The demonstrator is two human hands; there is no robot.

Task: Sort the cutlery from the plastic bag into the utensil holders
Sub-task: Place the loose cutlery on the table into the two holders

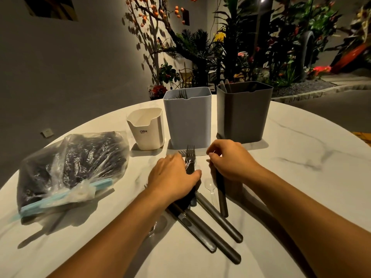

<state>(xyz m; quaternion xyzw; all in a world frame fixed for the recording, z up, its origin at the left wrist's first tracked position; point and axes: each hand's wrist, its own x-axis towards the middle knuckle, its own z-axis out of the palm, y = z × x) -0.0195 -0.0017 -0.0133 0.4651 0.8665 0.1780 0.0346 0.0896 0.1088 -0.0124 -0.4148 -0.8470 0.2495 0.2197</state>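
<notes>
On the marble table (301, 157), left hand (172, 177) grips forks (190, 157), right hand (230, 161) fingers curl round a matte (dark) handle (222, 197).

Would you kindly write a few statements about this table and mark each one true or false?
1. Three utensil holders stand on the table: a white holder, a light blue-grey holder and a dark grey holder. True.
2. The plastic bag lies to the right of the holders. False: it lies to their left.
3. The right hand grips a dark-handled utensil. True.
4. The left hand rests in the person's lap. False: it lies on a bundle of cutlery, a fork sticking out past its fingers.
5. The dark grey holder lies on its side. False: it stands upright.
</notes>
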